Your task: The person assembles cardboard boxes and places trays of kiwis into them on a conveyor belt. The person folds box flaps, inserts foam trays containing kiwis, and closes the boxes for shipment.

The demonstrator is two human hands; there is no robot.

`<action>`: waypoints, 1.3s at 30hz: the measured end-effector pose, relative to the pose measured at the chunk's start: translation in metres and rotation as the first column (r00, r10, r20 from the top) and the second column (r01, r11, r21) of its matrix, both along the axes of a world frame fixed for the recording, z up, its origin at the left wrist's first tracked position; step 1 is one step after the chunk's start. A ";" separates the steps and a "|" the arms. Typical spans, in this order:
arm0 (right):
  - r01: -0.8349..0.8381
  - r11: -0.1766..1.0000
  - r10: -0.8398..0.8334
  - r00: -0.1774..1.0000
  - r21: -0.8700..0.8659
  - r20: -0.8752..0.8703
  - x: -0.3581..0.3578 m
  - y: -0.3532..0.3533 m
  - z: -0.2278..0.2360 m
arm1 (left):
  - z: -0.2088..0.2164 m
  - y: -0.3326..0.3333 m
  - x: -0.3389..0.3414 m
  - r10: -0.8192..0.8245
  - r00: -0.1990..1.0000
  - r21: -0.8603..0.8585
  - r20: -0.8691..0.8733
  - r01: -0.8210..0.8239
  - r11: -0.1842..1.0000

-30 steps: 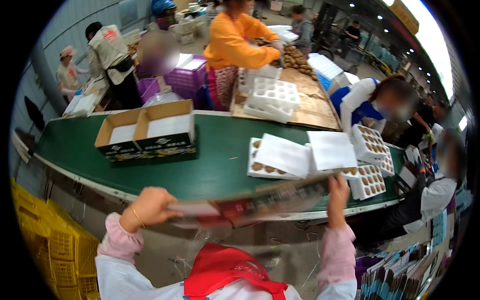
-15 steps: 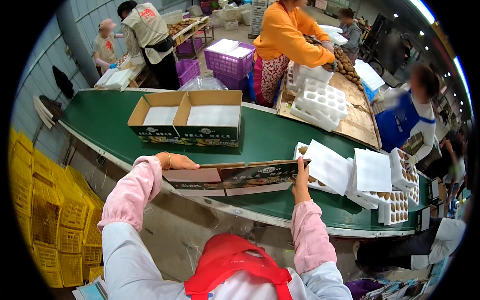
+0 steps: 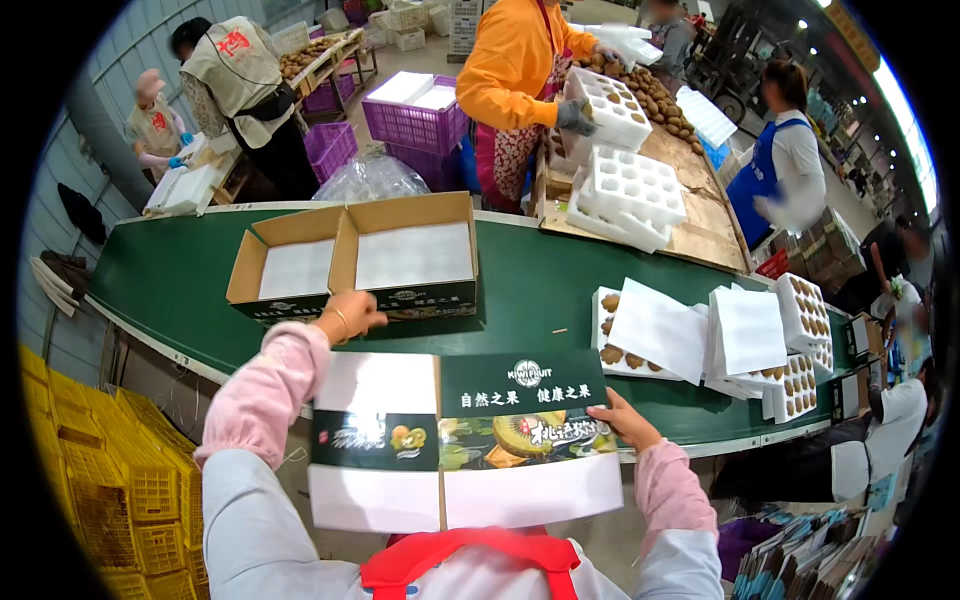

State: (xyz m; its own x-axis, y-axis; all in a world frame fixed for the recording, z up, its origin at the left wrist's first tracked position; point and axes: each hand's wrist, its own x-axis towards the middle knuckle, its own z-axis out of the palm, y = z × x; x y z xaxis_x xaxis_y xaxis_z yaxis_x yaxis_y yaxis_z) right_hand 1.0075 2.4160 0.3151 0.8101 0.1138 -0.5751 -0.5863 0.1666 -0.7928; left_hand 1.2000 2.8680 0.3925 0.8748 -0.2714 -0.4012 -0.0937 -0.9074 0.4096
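Note:
A flattened, printed carton [image 3: 530, 430], dark green and white with a fruit picture, hangs upright in front of me at the belt's near edge. My right hand [image 3: 622, 418] grips its right edge, thumb on the printed face. Just above the carton's upper left edge, my left hand [image 3: 350, 316] is curled into a loose fist, apart from the carton as far as I can see. Beyond that hand, two open cardboard boxes [image 3: 405, 212] stand side by side on the green belt [image 3: 530, 265], with white sheets at their bottoms.
White trays of brown fruit [image 3: 798, 400], some under white sheets [image 3: 655, 330], sit at the belt's right. Across it, a person in orange [image 3: 505, 70] handles foam trays [image 3: 635, 190] at a wooden table. Yellow crates [image 3: 130, 480] are stacked at lower left.
The carton has tipped from nearly edge-on to show its printed face, and sits lower. My left hand has come off its edge; my right hand has moved down with it.

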 end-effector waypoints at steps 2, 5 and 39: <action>0.100 0.983 -0.138 0.957 -0.156 -0.256 0.004 0.009 0.025 | -0.002 -0.016 -0.025 -0.170 0.929 -0.205 0.328 0.246 0.947; 0.059 0.991 -0.114 0.832 -0.119 -0.543 -0.001 -0.035 -0.036 | 0.000 -0.019 -0.118 -0.739 0.674 -0.234 0.007 0.719 0.654; 0.080 0.388 0.783 0.498 -0.918 0.374 0.021 0.165 -0.058 | -0.018 -0.070 -0.151 -0.787 0.597 -0.228 -0.157 0.753 0.617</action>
